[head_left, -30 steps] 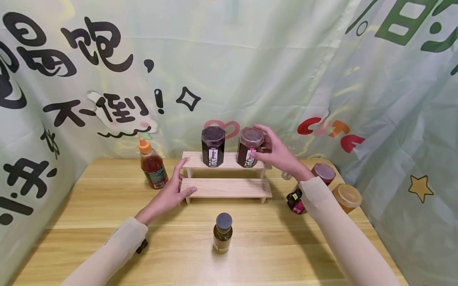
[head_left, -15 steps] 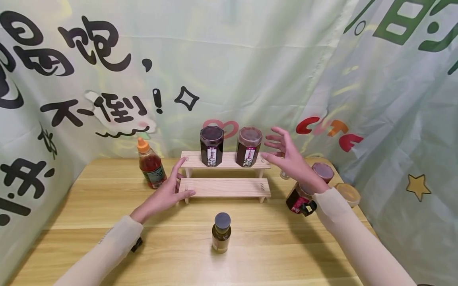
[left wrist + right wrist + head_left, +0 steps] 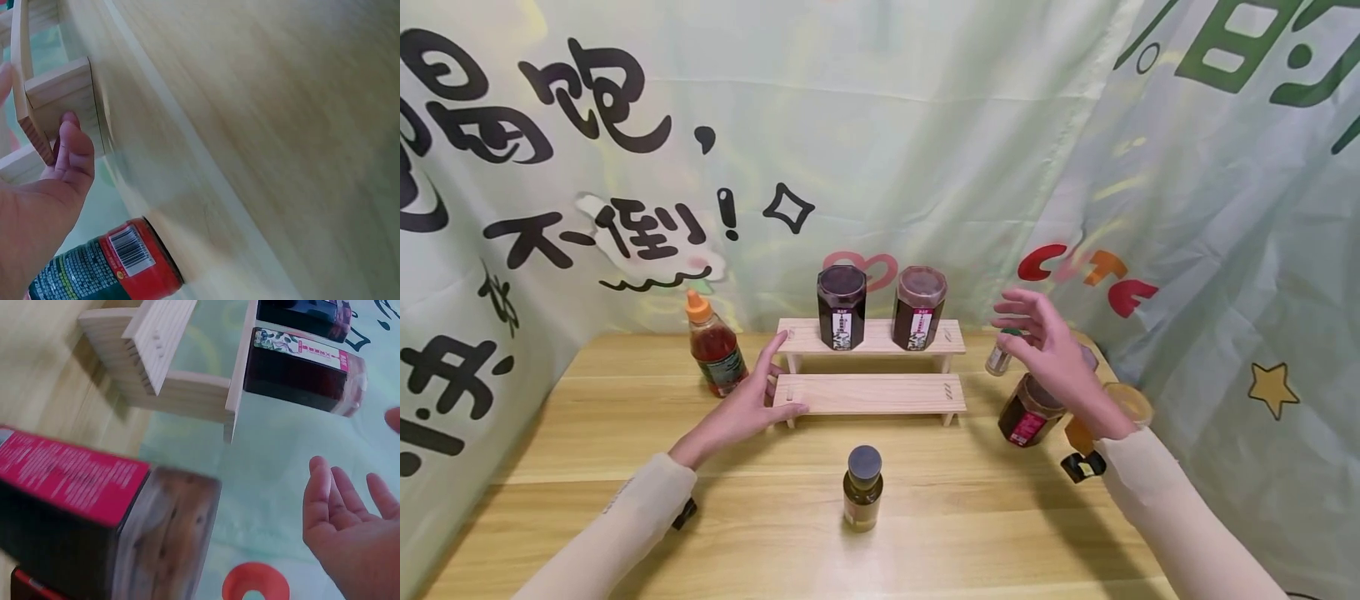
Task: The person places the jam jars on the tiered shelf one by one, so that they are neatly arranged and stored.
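Observation:
A two-tier wooden display rack (image 3: 871, 393) stands mid-table. My left hand (image 3: 751, 410) holds its left end, thumb on the lower board and fingers curled at the side; the left wrist view shows those fingers against the end support (image 3: 69, 103). Two dark-filled octagonal jars (image 3: 841, 310) stand upright and apart on the upper tier, the right one (image 3: 919, 310) with a paler lid. To their right, my right hand (image 3: 1051, 354) hovers empty with fingers relaxed. Below it is another dark jar (image 3: 1024, 419) with a pink label, near a small green-capped bottle (image 3: 997, 360).
A red sauce bottle (image 3: 718, 352) with an orange nozzle stands left of the rack. In front stands a small brown bottle (image 3: 862, 497) with a grey cap. An amber-filled jar (image 3: 1131, 403), partly hidden by my right arm, is near the table's right edge. Printed cloth (image 3: 955, 150) hangs behind.
My right hand has let go of the right-hand jar on the upper tier and moved right, over the jars there. The left hand stays at the rack's left end.

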A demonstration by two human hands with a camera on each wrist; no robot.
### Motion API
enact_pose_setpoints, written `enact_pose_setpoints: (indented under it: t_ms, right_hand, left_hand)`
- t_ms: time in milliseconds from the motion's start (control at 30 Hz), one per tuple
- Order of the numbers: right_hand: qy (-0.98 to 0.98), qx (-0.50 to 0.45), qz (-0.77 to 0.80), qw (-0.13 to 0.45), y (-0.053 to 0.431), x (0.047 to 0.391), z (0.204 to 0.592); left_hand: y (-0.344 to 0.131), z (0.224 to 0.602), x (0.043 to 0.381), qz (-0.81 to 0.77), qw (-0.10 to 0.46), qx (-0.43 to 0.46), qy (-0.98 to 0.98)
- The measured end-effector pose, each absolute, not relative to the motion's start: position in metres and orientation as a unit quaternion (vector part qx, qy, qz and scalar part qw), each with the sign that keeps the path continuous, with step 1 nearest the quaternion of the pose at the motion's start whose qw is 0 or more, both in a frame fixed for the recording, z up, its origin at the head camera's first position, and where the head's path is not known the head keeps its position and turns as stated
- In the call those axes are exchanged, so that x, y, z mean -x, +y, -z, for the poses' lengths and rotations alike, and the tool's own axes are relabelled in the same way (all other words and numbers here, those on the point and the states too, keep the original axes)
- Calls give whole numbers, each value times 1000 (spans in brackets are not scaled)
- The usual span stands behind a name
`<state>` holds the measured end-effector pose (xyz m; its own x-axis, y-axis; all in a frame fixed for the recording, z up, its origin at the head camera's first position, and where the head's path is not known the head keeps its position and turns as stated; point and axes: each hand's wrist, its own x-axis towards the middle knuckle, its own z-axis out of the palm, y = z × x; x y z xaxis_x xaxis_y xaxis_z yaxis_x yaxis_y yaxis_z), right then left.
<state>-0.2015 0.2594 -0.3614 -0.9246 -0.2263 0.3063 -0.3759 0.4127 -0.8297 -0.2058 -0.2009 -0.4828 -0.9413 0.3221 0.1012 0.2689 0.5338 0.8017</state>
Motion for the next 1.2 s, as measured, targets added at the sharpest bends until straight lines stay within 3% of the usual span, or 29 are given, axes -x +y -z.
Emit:
enact_pose_setpoints:
  t_ms: [700,1200]
  right_hand:
    - [-834,-127,-519,137,302,162,386]
    - [-858,-101,-493,100,318,147,421]
  left_hand:
    - [-208,480,208,-453,27,-187,871]
    - [-210,479,207,-446,35,-186,875]
